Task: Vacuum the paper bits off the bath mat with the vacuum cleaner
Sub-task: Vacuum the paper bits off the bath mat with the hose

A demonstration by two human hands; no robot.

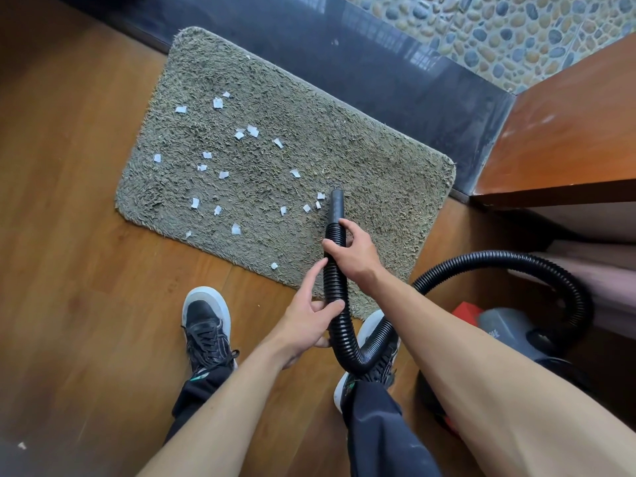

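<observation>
At your far left the wooden floor [69, 235] runs up to the bath mat, and one stray bit [22, 445] of paper lies on the boards near the bottom corner. The bath mat [361, 149], a grey-green shag rectangle, lies at an angle across the middle of your view, its far edge against a dark step [378, 63]. White paper bits [223, 174] are scattered over the mat's left and middle parts, and one sits near its closest edge. Your left shoe [206, 325] stands on the floor just short of the mat.

Your left hand [304, 321] grips the black ribbed hose [335, 280] low down: the thumb lies across the front and the index finger points up along the hose, while the other fingers are hidden behind it. Above it, your right hand [356, 254] has its fingers curled round the hose just below the smooth nozzle [336, 204]. The nozzle points away from you over the mat, with two or three paper bits just to the left of its tip; whether the tip touches the pile you cannot tell.

Below your hands the hose bends across your right shoe [373, 325], whose toe rests on the mat's near edge, then arcs up to the right and down to the grey vacuum cleaner [506, 333] on the floor. A red object [468, 313] sits beside it. A wooden panel [568, 132] rises at the right, with a pebble floor [516, 29] beyond the step.
</observation>
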